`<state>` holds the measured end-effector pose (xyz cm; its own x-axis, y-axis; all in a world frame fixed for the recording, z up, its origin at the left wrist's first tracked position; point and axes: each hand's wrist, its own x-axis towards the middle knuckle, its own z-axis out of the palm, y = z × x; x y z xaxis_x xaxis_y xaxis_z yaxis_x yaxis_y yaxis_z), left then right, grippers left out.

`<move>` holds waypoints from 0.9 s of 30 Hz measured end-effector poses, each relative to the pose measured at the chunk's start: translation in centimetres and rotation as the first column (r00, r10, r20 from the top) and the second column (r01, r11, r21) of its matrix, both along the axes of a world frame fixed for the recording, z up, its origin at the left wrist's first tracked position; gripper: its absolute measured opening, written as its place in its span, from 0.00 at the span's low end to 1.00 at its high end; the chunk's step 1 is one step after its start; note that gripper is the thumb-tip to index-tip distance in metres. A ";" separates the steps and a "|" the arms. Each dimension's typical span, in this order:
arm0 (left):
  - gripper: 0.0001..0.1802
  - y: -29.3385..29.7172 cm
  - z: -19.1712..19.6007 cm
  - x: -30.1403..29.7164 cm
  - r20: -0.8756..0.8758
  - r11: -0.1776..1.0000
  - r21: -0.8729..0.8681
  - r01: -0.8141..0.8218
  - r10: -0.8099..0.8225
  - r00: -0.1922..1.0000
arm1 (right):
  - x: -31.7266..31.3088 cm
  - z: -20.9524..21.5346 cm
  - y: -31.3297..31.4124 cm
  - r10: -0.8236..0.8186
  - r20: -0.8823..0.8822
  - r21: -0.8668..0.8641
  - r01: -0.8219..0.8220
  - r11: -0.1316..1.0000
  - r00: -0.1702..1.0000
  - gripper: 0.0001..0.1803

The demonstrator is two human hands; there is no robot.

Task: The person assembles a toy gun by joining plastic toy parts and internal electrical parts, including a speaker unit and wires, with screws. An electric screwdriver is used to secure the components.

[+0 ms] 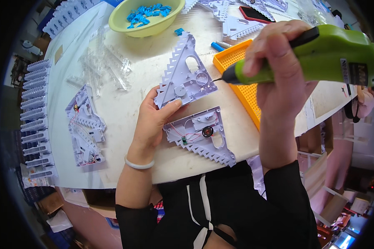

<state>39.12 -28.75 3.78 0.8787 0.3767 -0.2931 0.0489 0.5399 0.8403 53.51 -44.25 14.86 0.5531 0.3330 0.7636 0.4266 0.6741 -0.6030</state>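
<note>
The right hand (278, 54) is clenched around a green electric screwdriver (320, 56), held level with its dark bit pointing left at the right edge of a pale lilac stepped triangular shell (186, 76). The left hand (153, 120) grips that shell at its lower corner, thumb on top, fingers beneath, tilting it slightly off the bench (124, 103). Just below it, touching the left hand's fingertips, lies the matching shell half (201, 135), face up with red wires, a small green board and a round black speaker showing. The step in hand looks like screwing the two halves together, with the cover not yet seated; the next move seems to call for lining up the cover over the wired half before the bit meets a screw hole. An orange perforated tray (241, 79) sits under the right hand at the bench's right edge. A yellow-green bowl of blue parts (147, 16) stands at the far edge, clear plastic pieces (104, 62) lie left of centre, and another wired shell (85, 126) rests near the left edge.
</note>
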 end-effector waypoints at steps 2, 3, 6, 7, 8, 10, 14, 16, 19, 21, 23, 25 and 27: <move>0.25 0.1 -0.1 -0.2 0.002 1.000 0.012 0.003 -0.003 1.000 | -1.2 -0.2 1.0 0.010 0.024 -0.018 -0.009 1.000 1.000 0.07; 0.25 0.2 -0.2 -0.1 0.004 1.000 0.009 -0.004 0.004 1.000 | -1.8 -0.3 1.3 0.004 0.014 -0.085 -0.003 0.996 1.000 0.08; 0.25 0.3 -0.2 -0.1 0.012 0.999 -0.027 0.018 -0.018 1.000 | -2.8 -0.8 2.8 0.013 -0.042 -0.154 -0.019 0.988 0.999 0.10; 0.25 0.3 -0.2 0.0 0.019 0.999 -0.028 0.021 -0.020 1.000 | -3.0 -0.8 3.1 0.028 -0.059 -0.164 -0.037 0.986 0.998 0.11; 0.25 0.2 -0.2 -0.1 0.026 0.999 -0.029 0.022 -0.022 0.999 | -3.2 -0.8 3.3 0.042 -0.076 -0.174 -0.055 0.983 0.996 0.11; 0.26 0.1 -0.2 0.0 0.035 0.999 -0.029 0.019 -0.018 0.999 | -3.1 -1.3 3.4 0.029 0.012 -0.208 -0.026 0.978 1.000 0.11; 0.26 0.4 -0.5 -0.1 -0.001 0.999 0.007 0.043 -0.043 0.999 | -3.6 -1.2 4.1 0.067 0.162 -0.297 -0.016 0.955 0.985 0.13; 0.26 0.3 -0.6 0.0 0.015 0.999 -0.005 0.038 -0.038 0.999 | -3.8 -1.3 4.3 0.085 0.164 -0.291 -0.034 0.956 0.983 0.13; 0.27 0.2 -0.8 0.1 0.031 1.000 -0.005 0.030 -0.030 0.999 | -3.9 -1.3 4.8 0.087 0.127 -0.326 -0.041 0.944 0.988 0.13; 0.27 0.2 -0.9 0.1 0.036 1.000 0.007 0.022 -0.022 0.999 | -3.8 -1.2 4.9 0.070 0.223 -0.354 0.013 0.935 0.972 0.12; 0.27 0.2 -0.8 0.0 0.046 1.000 0.000 0.021 -0.021 0.999 | -4.0 -1.3 4.9 0.076 0.220 -0.347 0.005 0.938 0.973 0.11; 0.27 0.2 -0.5 0.0 0.033 1.000 -0.002 0.022 -0.021 0.999 | -3.8 -1.5 5.0 0.075 0.218 -0.348 0.006 0.937 0.973 0.11; 0.27 0.3 -0.5 0.0 0.021 1.000 -0.004 0.020 -0.019 1.000 | -3.6 -1.7 5.1 0.094 0.232 -0.366 -0.002 0.931 0.968 0.12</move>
